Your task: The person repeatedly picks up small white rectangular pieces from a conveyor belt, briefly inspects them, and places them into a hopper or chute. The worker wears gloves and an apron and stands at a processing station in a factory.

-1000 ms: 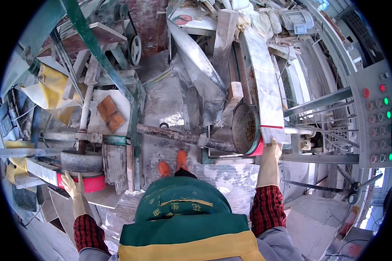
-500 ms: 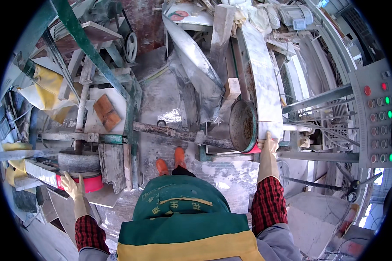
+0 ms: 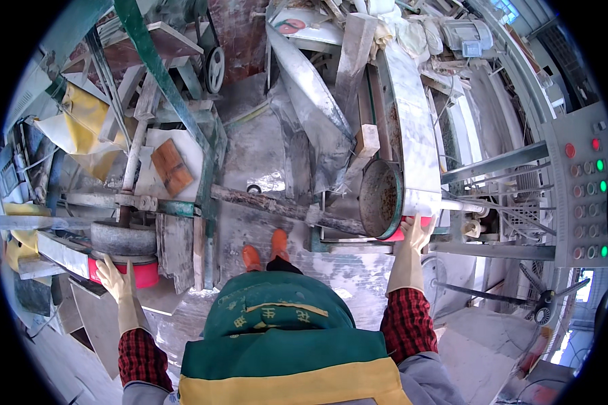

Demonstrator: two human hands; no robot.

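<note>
My left hand (image 3: 119, 283), in a cream glove, has its fingers spread against a red band (image 3: 146, 273) beside a round grey drum (image 3: 121, 238). A white strip (image 3: 64, 251) joins that band on its left. On the right, my gloved right hand (image 3: 412, 244) reaches up to the near end of a long white belt (image 3: 415, 142), its fingers apart at a red piece (image 3: 396, 234) under the end. A round, rusty-faced wheel (image 3: 380, 199) stands just left of the belt. Whether the right fingertips press on the red piece is hard to tell.
A control panel (image 3: 583, 189) with lit red and green buttons is at the far right. Between the machines lies a rough pole (image 3: 277, 206). A brown board (image 3: 171, 167) rests at the left, beside a green metal frame (image 3: 159, 81). A black fan (image 3: 546, 304) stands lower right.
My right hand has come down off the white belt's top, and more red shows at the belt's end. My left hand stays at the red band. The view has shifted slightly.
</note>
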